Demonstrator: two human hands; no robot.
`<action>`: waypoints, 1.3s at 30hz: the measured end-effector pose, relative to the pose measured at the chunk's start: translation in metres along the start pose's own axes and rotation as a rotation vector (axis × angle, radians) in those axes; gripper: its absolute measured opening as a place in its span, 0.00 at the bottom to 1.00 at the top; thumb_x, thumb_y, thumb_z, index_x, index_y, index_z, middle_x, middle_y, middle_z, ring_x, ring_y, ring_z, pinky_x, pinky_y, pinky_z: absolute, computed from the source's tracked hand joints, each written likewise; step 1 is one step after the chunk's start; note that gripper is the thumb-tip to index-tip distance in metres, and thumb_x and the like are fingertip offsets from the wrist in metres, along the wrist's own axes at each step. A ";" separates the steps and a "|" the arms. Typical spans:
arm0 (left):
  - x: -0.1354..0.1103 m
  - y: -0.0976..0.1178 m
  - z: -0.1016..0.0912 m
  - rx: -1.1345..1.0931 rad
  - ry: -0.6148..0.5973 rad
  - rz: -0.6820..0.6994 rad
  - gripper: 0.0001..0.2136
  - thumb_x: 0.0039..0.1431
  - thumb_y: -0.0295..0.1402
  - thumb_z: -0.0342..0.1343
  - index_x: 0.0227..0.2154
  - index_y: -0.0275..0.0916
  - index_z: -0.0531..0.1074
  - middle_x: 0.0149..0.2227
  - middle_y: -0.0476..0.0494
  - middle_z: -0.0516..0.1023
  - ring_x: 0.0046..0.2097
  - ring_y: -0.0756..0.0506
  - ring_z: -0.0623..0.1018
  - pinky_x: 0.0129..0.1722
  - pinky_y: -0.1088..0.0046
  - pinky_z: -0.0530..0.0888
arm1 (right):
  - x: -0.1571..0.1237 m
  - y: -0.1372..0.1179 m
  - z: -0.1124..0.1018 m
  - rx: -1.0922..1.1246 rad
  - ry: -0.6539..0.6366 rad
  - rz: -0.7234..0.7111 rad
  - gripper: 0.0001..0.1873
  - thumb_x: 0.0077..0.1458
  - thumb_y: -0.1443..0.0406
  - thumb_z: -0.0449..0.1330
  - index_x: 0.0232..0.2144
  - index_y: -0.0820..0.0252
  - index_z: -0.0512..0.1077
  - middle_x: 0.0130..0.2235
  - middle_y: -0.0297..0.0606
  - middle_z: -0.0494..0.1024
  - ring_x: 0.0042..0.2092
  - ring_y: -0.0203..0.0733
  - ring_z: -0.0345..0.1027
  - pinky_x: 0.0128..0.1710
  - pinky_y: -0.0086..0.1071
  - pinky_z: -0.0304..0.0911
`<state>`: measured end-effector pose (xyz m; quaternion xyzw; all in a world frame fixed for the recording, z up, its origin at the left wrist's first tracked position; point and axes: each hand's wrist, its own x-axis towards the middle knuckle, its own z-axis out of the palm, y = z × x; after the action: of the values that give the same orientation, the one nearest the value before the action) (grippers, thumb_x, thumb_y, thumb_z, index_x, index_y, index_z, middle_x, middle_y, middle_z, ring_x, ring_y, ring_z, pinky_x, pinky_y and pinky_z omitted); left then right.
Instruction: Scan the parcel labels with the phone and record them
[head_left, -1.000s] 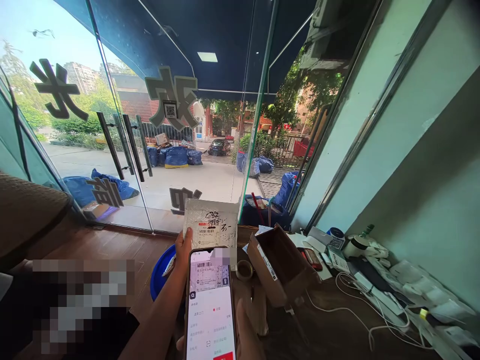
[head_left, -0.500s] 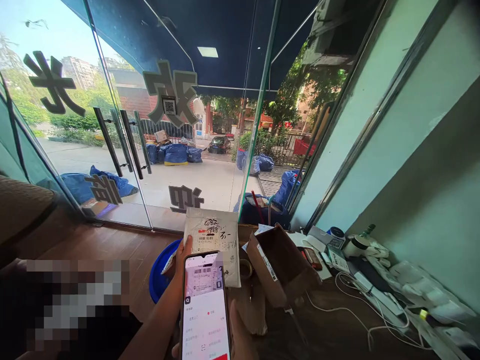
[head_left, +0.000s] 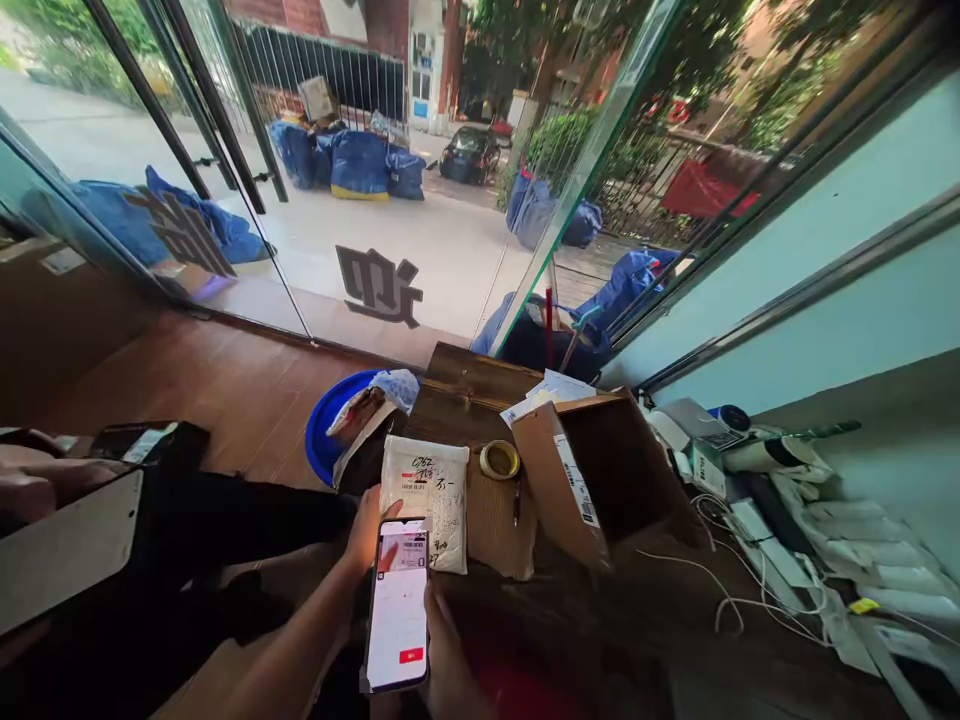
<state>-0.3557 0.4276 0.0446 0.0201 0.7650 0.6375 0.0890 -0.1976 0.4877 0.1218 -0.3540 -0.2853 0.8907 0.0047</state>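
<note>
The right hand (head_left: 448,650) is closed around a phone (head_left: 399,610), held upright with its screen toward the wearer; the top of the screen shows a barcoded label, and a red button sits near the bottom. Just beyond, the left hand (head_left: 365,532) grips the lower left edge of a white packet (head_left: 431,490), thumb over the front. The packet faces up, with handwriting and a label on it, and the phone hides its lower left corner; whether it rests on the surface (head_left: 465,385) or just above cannot be told.

At far left, another person's hand (head_left: 45,482) is beside a white phone (head_left: 75,550).

Right of the packet, a flat piece of cardboard (head_left: 487,525) lies on the surface, with a pen (head_left: 517,503) on it and a tape roll (head_left: 486,466) at its upper end. Next to these stands an open box (head_left: 541,500), tilted in view, with papers (head_left: 559,388) behind it and white cables (head_left: 739,602) to its right. A blue bucket (head_left: 318,430) stands left of the surface.

Beyond the glass doors, blue sacks (head_left: 360,165) sit by a fence, near a dark car (head_left: 469,157).
</note>
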 end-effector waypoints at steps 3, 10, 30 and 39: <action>-0.010 -0.025 -0.010 0.138 0.016 0.002 0.29 0.34 0.38 0.65 0.44 0.37 0.71 0.44 0.38 0.69 0.51 0.32 0.69 0.55 0.47 0.64 | 0.014 0.006 -0.006 -0.020 0.001 0.022 0.42 0.40 0.44 0.67 0.53 0.59 0.63 0.50 0.45 0.77 0.54 0.51 0.68 0.54 0.44 0.63; -0.063 -0.061 -0.032 0.310 0.110 -0.054 0.24 0.54 0.46 0.50 0.49 0.35 0.65 0.48 0.33 0.64 0.45 0.37 0.70 0.50 0.46 0.69 | 0.038 0.000 0.000 -0.089 0.105 0.000 0.42 0.41 0.43 0.65 0.53 0.58 0.63 0.52 0.44 0.75 0.55 0.50 0.67 0.50 0.41 0.66; -0.083 -0.069 -0.039 0.300 0.032 -0.016 0.17 0.58 0.41 0.50 0.48 0.38 0.67 0.47 0.35 0.66 0.49 0.38 0.69 0.51 0.50 0.70 | 0.047 -0.016 0.020 -0.161 0.158 -0.057 0.33 0.41 0.41 0.63 0.44 0.54 0.70 0.49 0.38 0.78 0.52 0.46 0.70 0.44 0.35 0.70; -0.081 -0.061 -0.040 0.282 0.026 -0.043 0.17 0.58 0.41 0.50 0.46 0.38 0.68 0.45 0.35 0.67 0.48 0.38 0.70 0.50 0.51 0.70 | 0.044 -0.019 0.021 -0.160 0.141 -0.037 0.34 0.43 0.42 0.62 0.47 0.54 0.69 0.51 0.40 0.76 0.53 0.48 0.70 0.44 0.37 0.70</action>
<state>-0.2773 0.3656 0.0004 0.0077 0.8483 0.5220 0.0891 -0.2473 0.5024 0.1162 -0.4096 -0.3610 0.8377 0.0126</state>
